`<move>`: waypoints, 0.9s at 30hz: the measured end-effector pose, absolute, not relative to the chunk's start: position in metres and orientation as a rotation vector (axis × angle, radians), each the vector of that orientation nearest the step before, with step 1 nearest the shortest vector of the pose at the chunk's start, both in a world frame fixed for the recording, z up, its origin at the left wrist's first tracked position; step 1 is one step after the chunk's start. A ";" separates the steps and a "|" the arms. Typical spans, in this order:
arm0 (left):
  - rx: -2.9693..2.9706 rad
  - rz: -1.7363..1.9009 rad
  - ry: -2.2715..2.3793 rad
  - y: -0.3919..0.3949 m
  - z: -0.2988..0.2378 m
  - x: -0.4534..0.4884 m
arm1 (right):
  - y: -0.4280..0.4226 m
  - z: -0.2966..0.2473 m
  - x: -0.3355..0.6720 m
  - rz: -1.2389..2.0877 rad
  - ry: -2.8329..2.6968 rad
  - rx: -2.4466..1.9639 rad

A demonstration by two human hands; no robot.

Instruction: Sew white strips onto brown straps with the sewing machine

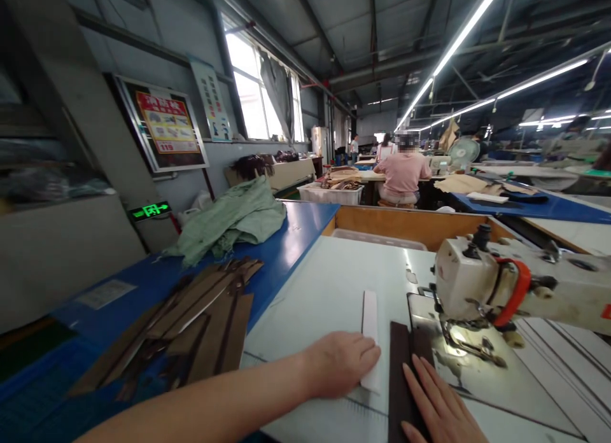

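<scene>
- While our left hand (341, 361) lies flat and loose on the white strip (370, 338), nothing is gripped.
- Our right hand (442, 408), fingers straight, presses the dark leather strip (398, 379) just left of it.

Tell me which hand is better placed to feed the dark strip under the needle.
Probably the right hand: it lies flat on the dark strip, just before the sewing machine. The left hand rests on the white strip, farther from the needle.

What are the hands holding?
Nothing is gripped. The left hand lies flat on the white strip, near its lower end. The right hand presses flat on the dark strip.
</scene>
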State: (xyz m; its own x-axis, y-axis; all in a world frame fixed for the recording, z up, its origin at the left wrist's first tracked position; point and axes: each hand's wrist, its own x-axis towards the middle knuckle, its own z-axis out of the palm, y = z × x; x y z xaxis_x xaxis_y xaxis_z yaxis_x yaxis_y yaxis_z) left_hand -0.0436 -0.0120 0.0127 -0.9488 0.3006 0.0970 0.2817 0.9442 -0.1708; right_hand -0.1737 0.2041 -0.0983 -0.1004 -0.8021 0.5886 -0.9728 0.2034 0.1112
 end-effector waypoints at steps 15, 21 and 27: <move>-0.004 -0.275 -2.872 -0.049 0.007 -0.114 | 0.198 -0.001 -0.133 0.660 -2.898 1.683; 0.026 -0.340 -2.718 -0.048 0.005 -0.095 | 0.204 0.008 -0.135 0.658 -2.857 1.688; -0.501 -0.107 -2.553 0.018 -0.017 -0.073 | 0.213 0.008 -0.142 0.605 -2.761 1.803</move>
